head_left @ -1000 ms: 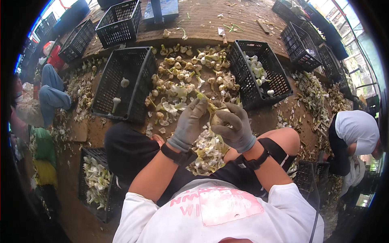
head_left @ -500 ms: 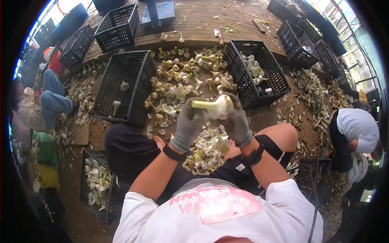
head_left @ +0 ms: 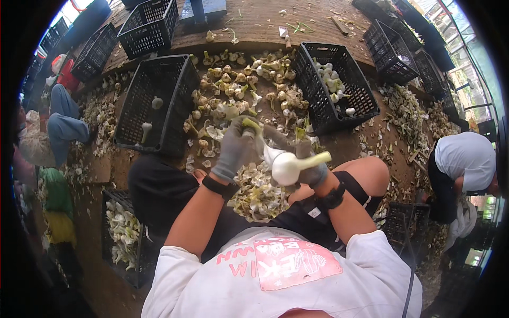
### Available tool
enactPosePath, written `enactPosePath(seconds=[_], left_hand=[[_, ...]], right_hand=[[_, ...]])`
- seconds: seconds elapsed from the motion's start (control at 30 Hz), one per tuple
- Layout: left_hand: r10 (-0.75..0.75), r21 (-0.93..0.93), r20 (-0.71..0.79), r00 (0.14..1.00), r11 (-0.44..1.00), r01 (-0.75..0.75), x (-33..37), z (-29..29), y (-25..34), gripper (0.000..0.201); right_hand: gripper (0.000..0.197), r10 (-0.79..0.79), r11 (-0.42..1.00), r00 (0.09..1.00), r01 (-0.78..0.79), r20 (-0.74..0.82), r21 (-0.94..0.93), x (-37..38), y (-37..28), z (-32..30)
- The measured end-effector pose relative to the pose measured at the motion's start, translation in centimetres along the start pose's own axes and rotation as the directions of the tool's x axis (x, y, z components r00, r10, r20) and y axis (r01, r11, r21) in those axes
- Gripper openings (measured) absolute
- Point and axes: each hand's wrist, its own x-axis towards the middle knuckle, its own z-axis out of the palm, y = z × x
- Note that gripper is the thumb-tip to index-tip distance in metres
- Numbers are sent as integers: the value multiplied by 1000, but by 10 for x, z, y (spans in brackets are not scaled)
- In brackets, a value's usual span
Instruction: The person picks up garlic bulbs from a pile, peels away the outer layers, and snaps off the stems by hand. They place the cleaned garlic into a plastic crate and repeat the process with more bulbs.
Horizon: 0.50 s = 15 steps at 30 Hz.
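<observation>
A white garlic bulb (head_left: 286, 169) with a thick pale-green stem pointing right is gripped by my gloved right hand (head_left: 314, 174), whose fingers are partly behind it. From the bulb a strip of garlic skin (head_left: 265, 146) stretches up to the left. My gloved left hand (head_left: 236, 152) is closed on that strip's upper end, near a greenish tip. Below both hands, between my legs, lies a heap of peeled skins (head_left: 261, 195). Unpeeled, brownish garlic bulbs (head_left: 228, 79) are spread on the ground in front of me.
A black crate (head_left: 183, 100) at front left holds a few bulbs; another crate (head_left: 366, 103) at front right has several clean ones. A crate of garlic (head_left: 139, 249) stands by my left thigh. People sit at left and right (head_left: 464, 164). A small blade tool (head_left: 285, 36) lies beyond.
The garlic bulb has turned, its stem now pointing right instead of left. My hands have moved apart, and a strip of skin now stretches between the left hand and the bulb.
</observation>
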Motion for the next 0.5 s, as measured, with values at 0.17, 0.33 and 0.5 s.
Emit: enactPosePath(seconds=[0.17,0.33,0.5], left_hand=[[-26,716,-139,990,688,118,12,-23,-4,33],[120,948,213,970,215,-234,-20,2,9,48],[284,443,480,830,739,-509,-32,26,25,45]], right_hand=[[102,-57,998,981,55,186,15,-5,-7,9],[54,-370,891,814,173,-449,-421,13,-6,-13],[39,-501,838,662,210,-557,-503,18,5,-25]])
